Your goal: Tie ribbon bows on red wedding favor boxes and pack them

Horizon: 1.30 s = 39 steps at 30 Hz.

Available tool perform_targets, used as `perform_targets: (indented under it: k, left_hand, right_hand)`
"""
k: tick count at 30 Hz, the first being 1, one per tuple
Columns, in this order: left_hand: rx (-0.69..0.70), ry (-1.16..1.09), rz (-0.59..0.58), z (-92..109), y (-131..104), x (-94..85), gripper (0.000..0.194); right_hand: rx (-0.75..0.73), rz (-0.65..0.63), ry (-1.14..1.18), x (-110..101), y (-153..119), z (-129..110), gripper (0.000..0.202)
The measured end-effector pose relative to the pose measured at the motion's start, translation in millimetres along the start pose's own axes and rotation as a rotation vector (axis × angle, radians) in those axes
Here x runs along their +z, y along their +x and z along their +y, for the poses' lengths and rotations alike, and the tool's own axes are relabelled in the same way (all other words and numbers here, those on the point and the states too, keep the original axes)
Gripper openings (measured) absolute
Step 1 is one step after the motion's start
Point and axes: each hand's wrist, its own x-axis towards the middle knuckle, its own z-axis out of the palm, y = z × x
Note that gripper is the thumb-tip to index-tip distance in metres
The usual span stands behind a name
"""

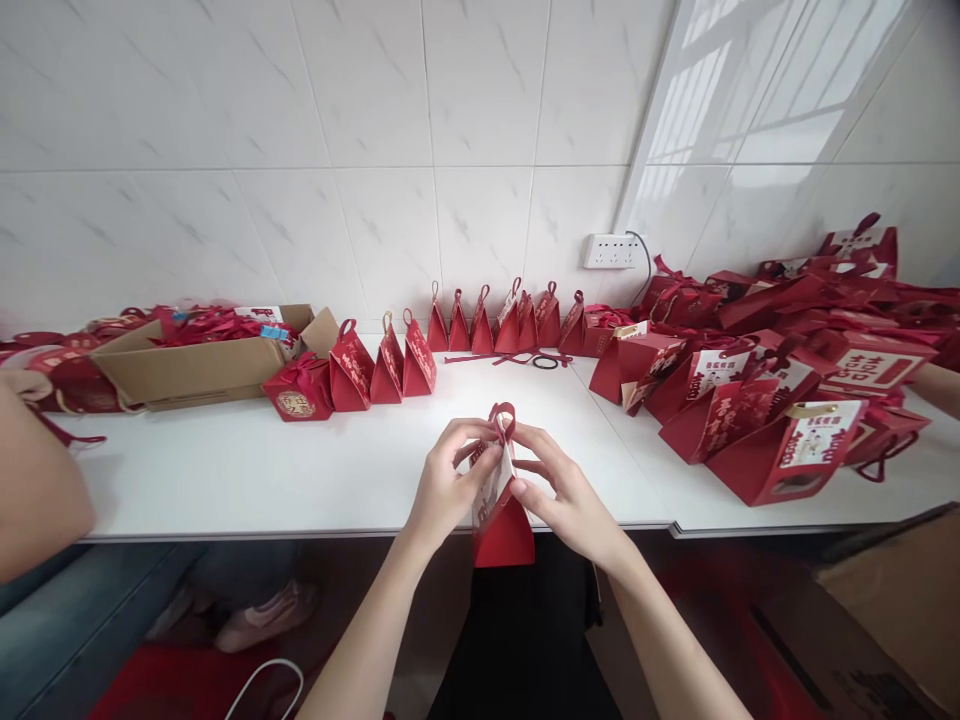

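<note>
A red triangular gift box [504, 535] with a ribbon loop at its peak is held upright at the table's front edge, over my lap. My left hand [455, 480] pinches the top of its left side, near the ribbon [504, 415] and a white card [505, 465]. On the other side, my right hand [559, 485] grips the box's upper edge between thumb and fingers. Parts of the box top are hidden behind my fingers.
Finished-looking red boxes [506, 325] stand along the wall, with loose ribbons [506, 358] and a black ring [545, 362] before them. A cardboard carton [195, 370] sits left; many boxes [787, 380] pile up right. Other people's hands [26, 385] show at both sides.
</note>
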Motion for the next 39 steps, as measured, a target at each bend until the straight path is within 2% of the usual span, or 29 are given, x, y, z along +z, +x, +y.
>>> perform_targets:
  k: [13, 19, 29, 39]
  left_hand:
    - [-0.064, 0.023, -0.024, 8.8, 5.0, 0.1, 0.009]
    - [-0.05, 0.05, 0.024, 11.9, -1.1, 2.9, 0.022]
    - [0.021, 0.142, 0.143, 9.4, -0.6, 12.4, 0.012]
    - [-0.031, 0.131, 0.171, 12.5, 2.1, 13.9, 0.007]
  right_hand:
    - [0.012, -0.026, -0.009, -1.6, 1.4, -2.2, 0.046]
    - [0.014, -0.039, -0.002, -2.1, 0.6, -2.8, 0.046]
    - [0.03, -0.062, 0.01, -5.9, 3.1, -0.4, 0.04]
    - [0.026, -0.091, -0.018, -7.4, 1.7, -5.0, 0.043]
